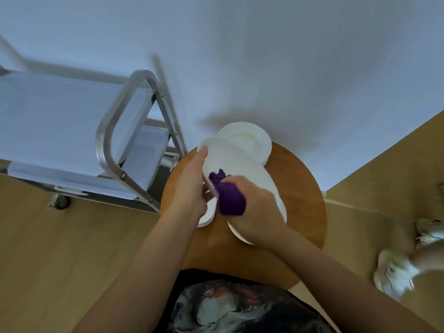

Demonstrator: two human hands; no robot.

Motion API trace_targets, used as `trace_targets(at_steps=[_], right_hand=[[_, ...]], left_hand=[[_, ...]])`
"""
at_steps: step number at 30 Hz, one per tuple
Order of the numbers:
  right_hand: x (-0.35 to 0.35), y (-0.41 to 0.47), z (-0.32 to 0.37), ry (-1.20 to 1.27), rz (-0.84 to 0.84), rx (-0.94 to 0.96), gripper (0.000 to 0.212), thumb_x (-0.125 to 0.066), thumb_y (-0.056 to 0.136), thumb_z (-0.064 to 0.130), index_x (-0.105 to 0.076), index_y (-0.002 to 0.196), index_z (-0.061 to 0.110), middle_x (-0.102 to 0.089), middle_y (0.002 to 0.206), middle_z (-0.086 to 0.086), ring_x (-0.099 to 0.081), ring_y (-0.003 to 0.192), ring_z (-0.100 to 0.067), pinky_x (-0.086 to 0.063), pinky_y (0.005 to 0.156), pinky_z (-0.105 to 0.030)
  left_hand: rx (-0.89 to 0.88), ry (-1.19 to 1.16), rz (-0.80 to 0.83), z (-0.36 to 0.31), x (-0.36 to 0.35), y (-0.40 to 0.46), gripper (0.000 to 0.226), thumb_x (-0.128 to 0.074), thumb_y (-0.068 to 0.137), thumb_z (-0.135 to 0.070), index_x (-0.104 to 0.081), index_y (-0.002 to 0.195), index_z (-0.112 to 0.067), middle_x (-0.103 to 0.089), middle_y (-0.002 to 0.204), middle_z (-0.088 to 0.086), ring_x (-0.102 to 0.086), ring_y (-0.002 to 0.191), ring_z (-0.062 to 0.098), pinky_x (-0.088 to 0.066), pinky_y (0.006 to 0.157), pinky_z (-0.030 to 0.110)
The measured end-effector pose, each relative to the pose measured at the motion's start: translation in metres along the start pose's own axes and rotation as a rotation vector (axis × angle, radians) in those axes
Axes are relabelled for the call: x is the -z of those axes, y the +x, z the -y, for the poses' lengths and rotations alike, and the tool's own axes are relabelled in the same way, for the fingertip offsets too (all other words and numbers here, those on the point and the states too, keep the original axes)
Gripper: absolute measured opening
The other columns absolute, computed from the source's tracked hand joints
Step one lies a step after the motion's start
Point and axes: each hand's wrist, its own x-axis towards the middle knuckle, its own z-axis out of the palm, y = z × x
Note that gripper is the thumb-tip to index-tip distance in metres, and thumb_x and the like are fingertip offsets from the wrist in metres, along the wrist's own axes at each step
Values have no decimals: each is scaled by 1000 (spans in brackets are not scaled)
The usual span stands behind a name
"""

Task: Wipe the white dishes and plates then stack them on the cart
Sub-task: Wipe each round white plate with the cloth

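Over a small round wooden table (302, 188), my left hand (192, 186) grips the left edge of a large white plate (237, 159), tilted up above the table. My right hand (254, 207) presses a bunched purple cloth (229, 197) against that plate's face. Behind it, at the table's far edge, lies a round white plate (252, 138). Another white dish (206, 217) peeks out under my left hand, and a white rim (237, 234) shows below my right wrist. The metal cart (72, 121) stands to the left, its top shelf bare.
The cart's handle bar (110, 140) rises close to the table's left side, with a caster wheel (58, 200) on the wood floor. A white wall is behind. At the far right, another person's feet in light shoes (396, 277) stand on the floor.
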Motion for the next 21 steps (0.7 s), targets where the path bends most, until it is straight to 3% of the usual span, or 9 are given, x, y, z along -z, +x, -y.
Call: trace_targets(at_steps=[1, 3, 6, 8, 10, 11, 14, 17, 21], right_hand=[[11, 5, 1, 120, -6, -143, 54, -83, 67, 9, -53, 105, 34, -62, 99, 14, -62, 90, -11, -50, 68, -9], [33, 13, -4, 410, -88, -403, 52, -82, 66, 8, -52, 97, 37, -57, 94, 21, -58, 88, -6, -49, 58, -9], [54, 14, -18, 947, -187, -554, 53, -74, 59, 3, -62, 108, 20, -68, 98, -2, -65, 91, -22, -57, 67, -34], [55, 10, -27, 1192, -228, -618, 55, -68, 59, 9, -61, 113, 12, -69, 99, -9, -66, 89, -28, -58, 70, -41], [51, 5, -37, 1340, -257, -691, 50, -65, 62, 11, -60, 112, 11, -69, 98, -9, -68, 85, -27, -58, 66, -40], [48, 2, -41, 1388, -253, -715, 47, -65, 62, 11, -62, 109, 12, -69, 97, -9, -68, 84, -27, -58, 66, -41], [43, -9, -54, 1399, -206, -777, 35, -66, 65, 10, -69, 100, 14, -71, 97, -10, -69, 83, -28, -58, 66, -41], [43, -15, -62, 1206, -242, -792, 34, -69, 71, 10, -67, 105, 14, -71, 96, -10, -69, 83, -28, -56, 59, -34], [53, -13, -71, 726, -514, -652, 37, -70, 76, 21, -58, 100, 47, -68, 82, 12, -66, 80, -20, -55, 67, -37]], left_hand=[[-48, 119, 56, -3, 2, -2, 61, -59, 72, -69, -57, 118, -28, -65, 113, 3, -64, 102, 25, -53, 87, 47], [-165, 346, 104, -8, 7, -3, 77, -49, 62, -82, -56, 122, -34, -60, 124, -2, -57, 112, 21, -44, 97, 52], [-344, 589, -140, -7, 28, 18, 63, -40, 87, -66, -50, 131, -21, -53, 134, 5, -51, 119, 25, -39, 103, 53], [-194, 522, -201, -1, 40, 28, 60, -34, 93, -61, -50, 125, -14, -55, 130, 7, -53, 116, 26, -42, 100, 51], [103, 247, -39, 13, 46, 30, 67, -31, 90, -68, -56, 116, -12, -64, 119, 7, -60, 107, 26, -49, 90, 47], [161, 136, 10, 20, 47, 30, 68, -32, 89, -69, -61, 114, -13, -68, 114, 8, -64, 104, 27, -52, 86, 46], [131, 28, -106, 28, 43, 32, 45, -52, 87, -60, -68, 103, -20, -75, 92, 5, -71, 87, 27, -58, 75, 45], [-48, 82, -244, 22, 46, 36, 34, -54, 88, -54, -66, 86, -23, -74, 72, -2, -70, 69, 18, -54, 58, 32], [-485, 520, -341, 4, 49, 35, 51, -43, 91, -51, -40, 52, -18, -42, 39, -12, -41, 41, 0, -35, 44, 19]])
